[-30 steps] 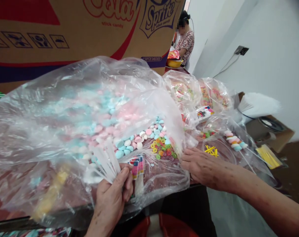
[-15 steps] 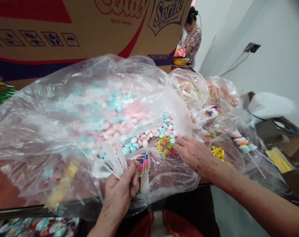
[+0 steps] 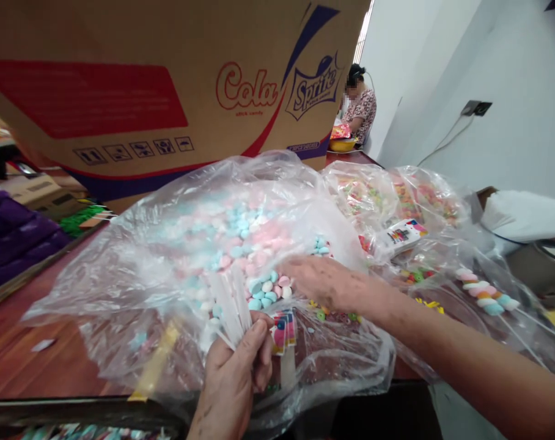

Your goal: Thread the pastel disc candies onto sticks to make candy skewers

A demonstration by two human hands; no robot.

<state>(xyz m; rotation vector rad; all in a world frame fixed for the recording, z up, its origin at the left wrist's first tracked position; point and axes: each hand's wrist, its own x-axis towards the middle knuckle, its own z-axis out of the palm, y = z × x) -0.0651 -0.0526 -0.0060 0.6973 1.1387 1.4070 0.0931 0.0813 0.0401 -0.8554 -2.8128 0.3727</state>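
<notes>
A person's left hand [image 3: 241, 373] grips a bunch of white sticks [image 3: 229, 302] near the front edge of a wooden table [image 3: 39, 360], fingers curled shut around their lower ends. The sticks fan up and away from the body, leaning slightly left, their long axis running from the fist toward the heap of sweets. Small printed cards [image 3: 282, 330] lie just beside the thumb. The right hand [image 3: 323, 282] reaches in from the right, palm down, over pink, blue and white sweets [image 3: 268, 290] at the mouth of a large clear bag [image 3: 167, 269]; its fingertips are buried among the sweets, so whether they pinch anything cannot be told. Most of the sweets are blurred behind crinkled plastic. Coloured ring sweets [image 3: 332, 315] peek out under the wrist. A finished sweet skewer [image 3: 483, 293] lies well to the right among more bags. A cardboard box [image 3: 167, 91] walls off the far side, its top cut off by the frame. Bare tabletop opens to the left. Another person [image 3: 360, 107] sits far behind.
</notes>
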